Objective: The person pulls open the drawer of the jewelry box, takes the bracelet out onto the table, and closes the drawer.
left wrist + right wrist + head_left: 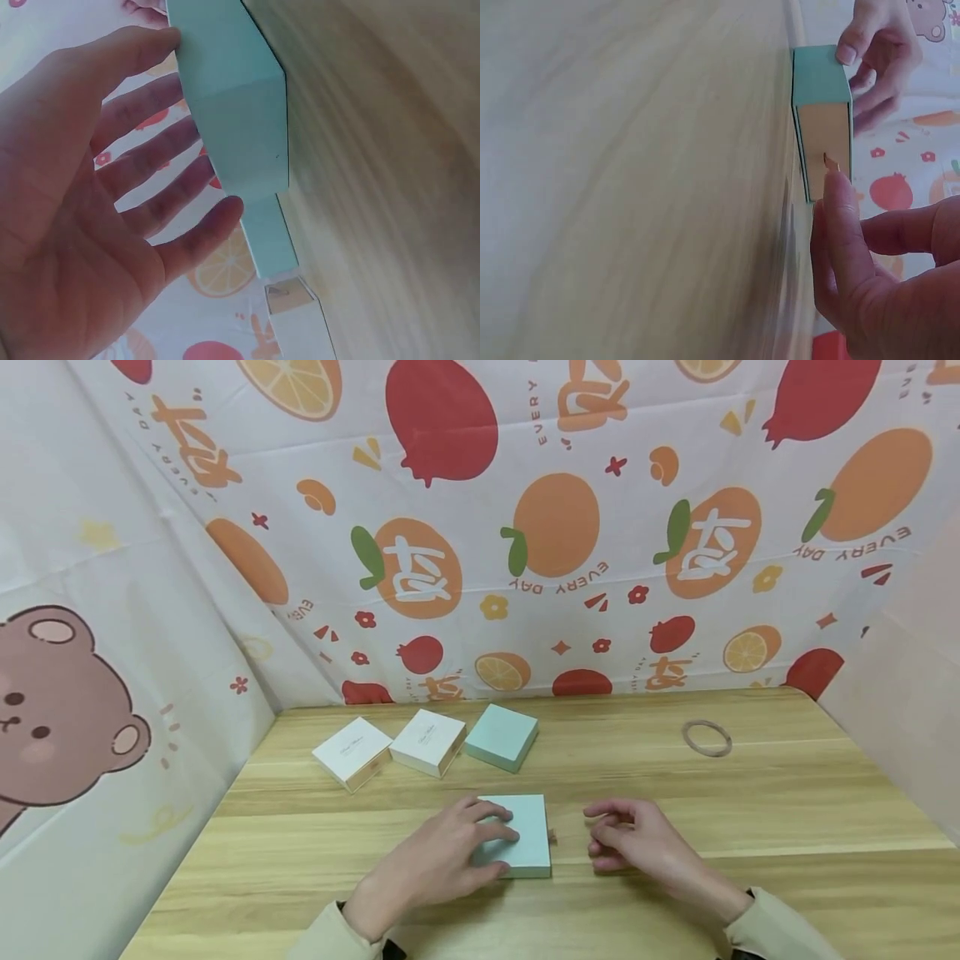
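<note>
A mint-green box [531, 827] lies flat near the front of the table. On its top rest the spread fingertips of my left hand [457, 852], with the thumb at its near edge. In the left wrist view, that hand [90, 217] has its fingers apart over the box [232, 112]. A small brown ribbon tab [552, 837] sticks out of the box's tan right side [823, 139]. My right hand [637, 843] is a short way right of the tab, fingers loosely bent and holding nothing. Its fingertip overlaps the tab in the right wrist view.
Behind the box stand a second mint-green box [501, 735] and two white boxes, one in the middle [427, 742] and one at left [352, 750]. A brownish ring [707, 738] lies at the back right. Printed cloth [480, 560] hangs behind the table [750, 810].
</note>
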### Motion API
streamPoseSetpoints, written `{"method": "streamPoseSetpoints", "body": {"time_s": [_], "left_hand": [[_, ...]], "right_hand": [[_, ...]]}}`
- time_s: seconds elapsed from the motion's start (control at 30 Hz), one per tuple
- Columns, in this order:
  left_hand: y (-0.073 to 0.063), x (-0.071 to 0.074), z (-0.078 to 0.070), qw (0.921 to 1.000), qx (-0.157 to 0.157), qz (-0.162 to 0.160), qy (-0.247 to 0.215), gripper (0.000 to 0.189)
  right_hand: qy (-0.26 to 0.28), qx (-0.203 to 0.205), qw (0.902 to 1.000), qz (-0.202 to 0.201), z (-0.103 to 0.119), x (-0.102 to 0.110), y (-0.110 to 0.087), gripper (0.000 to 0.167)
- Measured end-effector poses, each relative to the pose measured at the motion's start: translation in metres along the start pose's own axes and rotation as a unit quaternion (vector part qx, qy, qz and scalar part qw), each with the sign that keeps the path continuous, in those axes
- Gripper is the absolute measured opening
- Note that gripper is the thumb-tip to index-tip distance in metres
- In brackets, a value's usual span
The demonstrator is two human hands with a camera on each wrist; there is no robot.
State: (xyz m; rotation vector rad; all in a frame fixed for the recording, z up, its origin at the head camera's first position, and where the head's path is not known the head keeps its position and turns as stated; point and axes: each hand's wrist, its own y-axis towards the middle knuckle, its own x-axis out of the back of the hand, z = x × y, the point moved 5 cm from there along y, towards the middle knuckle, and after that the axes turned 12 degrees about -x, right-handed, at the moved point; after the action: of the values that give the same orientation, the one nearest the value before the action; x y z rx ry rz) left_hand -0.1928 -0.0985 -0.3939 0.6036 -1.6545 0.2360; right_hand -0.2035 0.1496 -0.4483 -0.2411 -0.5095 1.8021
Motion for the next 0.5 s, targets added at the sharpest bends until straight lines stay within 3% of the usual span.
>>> {"method": "streamPoseSetpoints", "body": {"time_s": [0.2, 0.5], "left_hand": [[0.006, -0.003, -0.001, 0.9999, 0.004, -0.006, -0.011, 0.029], [0.033, -0.009, 0.001, 0.9998, -0.001, -0.009, -0.020, 0.029]], "right_hand": [[0.003, 0.002, 0.9999, -0.012, -0.004, 0.013, -0.006, 0.039], [0.003, -0.010, 0.9992, -0.040, -0.012, 0.043, -0.016, 0.043]]}}
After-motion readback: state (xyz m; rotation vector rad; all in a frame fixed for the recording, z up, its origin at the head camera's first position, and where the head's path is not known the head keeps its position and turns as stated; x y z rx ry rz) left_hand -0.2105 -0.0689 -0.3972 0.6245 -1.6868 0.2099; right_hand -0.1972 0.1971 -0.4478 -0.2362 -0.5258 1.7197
